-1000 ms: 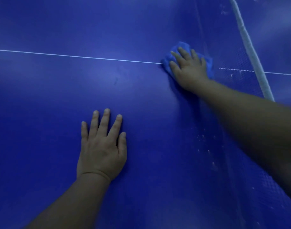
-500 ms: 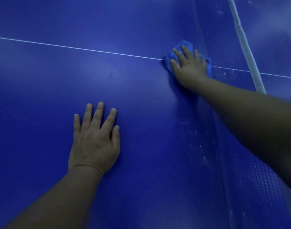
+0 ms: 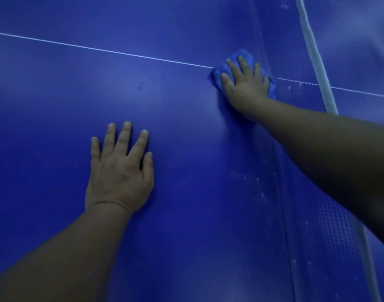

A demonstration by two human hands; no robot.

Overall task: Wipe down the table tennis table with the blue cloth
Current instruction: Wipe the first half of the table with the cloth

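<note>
The right hand [image 3: 246,87] lies flat on the blue cloth [image 3: 241,56], fingers straight and spread, pressing it onto the table tennis table [image 3: 186,214] at the far right, where the thin white centre line [image 3: 99,49] meets the net [image 3: 299,88] with its white top band [image 3: 313,51]. The left hand [image 3: 119,173] rests palm down on the bare near-left surface, fingers extended and slightly apart, holding nothing, well apart from the cloth

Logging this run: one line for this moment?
step: wiping | right hand: presses blue cloth on white line beside net | left hand: flat on table tennis table
</note>
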